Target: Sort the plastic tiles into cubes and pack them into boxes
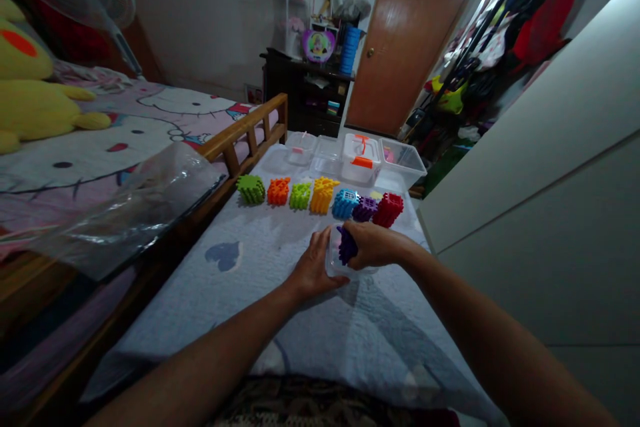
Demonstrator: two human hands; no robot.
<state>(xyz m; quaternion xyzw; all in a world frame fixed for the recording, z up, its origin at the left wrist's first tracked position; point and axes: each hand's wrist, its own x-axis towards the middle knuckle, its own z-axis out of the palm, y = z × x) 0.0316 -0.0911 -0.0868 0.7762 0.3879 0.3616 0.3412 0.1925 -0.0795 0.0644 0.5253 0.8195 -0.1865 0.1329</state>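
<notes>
My left hand (pixel 316 263) is curled around the near-left side of a small clear plastic box (pixel 334 255) on the cloth. My right hand (pixel 373 245) grips a stack of dark purple interlocking toy pieces (pixel 346 245) at the box; whether it touches the bottom is hidden. Just beyond stand stacks of toy pieces in a row: dark green (pixel 251 190), orange (pixel 279 191), lime (pixel 301 196), yellow (pixel 324 195), blue (pixel 345 203), another purple stack (pixel 365 208) and red (pixel 389 209). The right hand is nearest to the purple and red ones.
Behind the row are several clear containers, one with an orange-latched lid (pixel 361 159) and an open one (pixel 403 159). A wooden bed rail (pixel 255 137) runs along the left, with a plastic bag (pixel 145 213) over it. A white cabinet (pixel 540 213) stands close on the right.
</notes>
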